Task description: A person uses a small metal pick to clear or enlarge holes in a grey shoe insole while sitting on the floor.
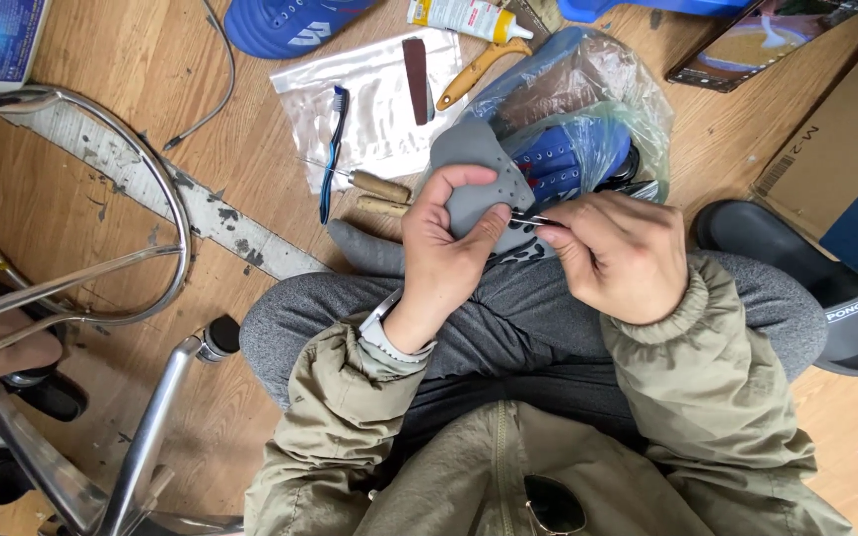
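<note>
My left hand (446, 238) grips a grey rubber shoe with holes (469, 169), held over my lap with thumb and fingers wrapped round its edge. My right hand (616, 253) pinches a thin metal needle-like tool (528, 216), its tip against the grey shoe next to my left thumb. A dark thread or strap seems to run from the tool toward the right. Behind the shoe sits a clear plastic bag (598, 99) with a blue shoe inside.
On the wooden floor lie a blue toothbrush (331, 149) on a clear plastic sheet, two wooden-handled tools (379, 187), a yellow-handled tool (474, 69), a glue tube (469, 17), a blue shoe (280, 22), a black slide sandal (826, 288), a cardboard box (836, 129) and a chrome stool frame (81, 298).
</note>
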